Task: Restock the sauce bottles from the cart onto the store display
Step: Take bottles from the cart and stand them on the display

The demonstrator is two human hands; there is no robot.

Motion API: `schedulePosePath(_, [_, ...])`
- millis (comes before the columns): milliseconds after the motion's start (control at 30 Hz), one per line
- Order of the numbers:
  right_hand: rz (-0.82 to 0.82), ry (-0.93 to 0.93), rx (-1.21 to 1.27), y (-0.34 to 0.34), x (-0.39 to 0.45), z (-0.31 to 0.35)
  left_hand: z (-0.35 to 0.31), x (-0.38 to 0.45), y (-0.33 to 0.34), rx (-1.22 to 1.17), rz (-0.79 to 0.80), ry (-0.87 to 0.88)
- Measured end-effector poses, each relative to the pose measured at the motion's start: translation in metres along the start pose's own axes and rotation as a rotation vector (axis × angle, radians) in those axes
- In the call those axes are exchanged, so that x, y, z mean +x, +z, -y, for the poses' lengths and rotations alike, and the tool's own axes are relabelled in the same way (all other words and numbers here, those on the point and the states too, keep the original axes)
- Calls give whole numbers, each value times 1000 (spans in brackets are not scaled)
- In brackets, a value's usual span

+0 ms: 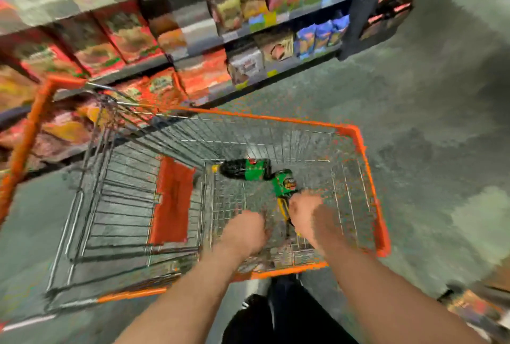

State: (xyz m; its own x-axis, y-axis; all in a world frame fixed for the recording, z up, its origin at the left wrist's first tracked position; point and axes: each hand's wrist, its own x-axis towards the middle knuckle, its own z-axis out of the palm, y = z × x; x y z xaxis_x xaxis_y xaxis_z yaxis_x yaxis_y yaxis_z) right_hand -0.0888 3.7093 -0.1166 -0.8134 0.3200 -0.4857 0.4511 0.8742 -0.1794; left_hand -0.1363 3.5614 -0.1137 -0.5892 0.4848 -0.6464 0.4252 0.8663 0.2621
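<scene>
Though labels blur unreadably, right hand [305, 211] grips a green-labelled bottle [284, 185]; left hand's [244, 229] grip unclear.

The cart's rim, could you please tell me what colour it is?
Orange, on the cart's rim; the head view shows it best.

Two bare forearms entered from the bottom of the frame, with no sleeve, watch or band showing on either. The left hand [244, 229] and the right hand [307, 212] wore no gloves and appeared blurred, so rings could not be made out. Dark trousers [278, 316] showed at bottom centre, between the arms.
</scene>
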Motion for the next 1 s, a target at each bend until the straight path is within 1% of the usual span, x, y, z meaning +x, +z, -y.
schedulePosePath(67, [3,-17,21,10,18,-5,0,19,2,-23,35,-27])
schedulePosePath(133, [44,-24,34,21,37,-9,-2,39,3,-45,47,-45])
schedulePosePath(300, [207,-52,16,55,75,-18,-5,88,19,-33,87,-65])
schedulePosePath(400, [291,6,5,78,89,-27,-7,115,39,10,168,-53])
schedulePosePath(533, [400,143,60,112,109,-46,-10,153,72,90,246,22])
schedulePosePath(633, [427,203,72,129,121,-62,-15,182,96,149,278,29])
schedulePosePath(700, [427,227,50,137,129,-70,-18,201,114,176,265,75])
schedulePosePath(800, [446,273,38,148,139,-81,-21,223,136,167,298,115])
schedulePosePath(867, [459,301,7,156,143,-84,-20,233,147,178,331,119])
schedulePosePath(1000, [489,347,15,176,141,-83,-21,239,159,259,347,203])
